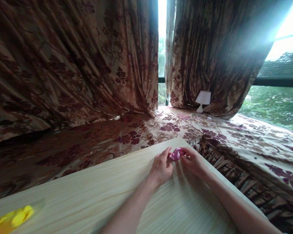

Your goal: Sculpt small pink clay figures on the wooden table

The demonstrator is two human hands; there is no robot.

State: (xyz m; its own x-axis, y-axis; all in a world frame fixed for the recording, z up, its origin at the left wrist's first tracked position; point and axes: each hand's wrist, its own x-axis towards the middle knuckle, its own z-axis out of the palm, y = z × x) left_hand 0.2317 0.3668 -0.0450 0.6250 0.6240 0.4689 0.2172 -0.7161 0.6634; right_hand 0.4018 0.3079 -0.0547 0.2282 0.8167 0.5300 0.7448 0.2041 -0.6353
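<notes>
A small pink and white object point(176, 153), soft-looking and crumpled, lies near the far corner of a pale wooden table point(92, 191). My left hand point(161, 168) rests on the table with its fingertips pinching the object's left side. My right hand point(194, 161) holds the object's right side between thumb and fingers. Both forearms reach in from the lower right. What the object is cannot be made out.
A yellow item point(13, 219) lies blurred at the table's near left edge. Beyond the table runs a window seat covered in floral fabric point(146, 130), with a small white lamp point(202, 100) on it. Heavy floral curtains point(88, 58) hang behind.
</notes>
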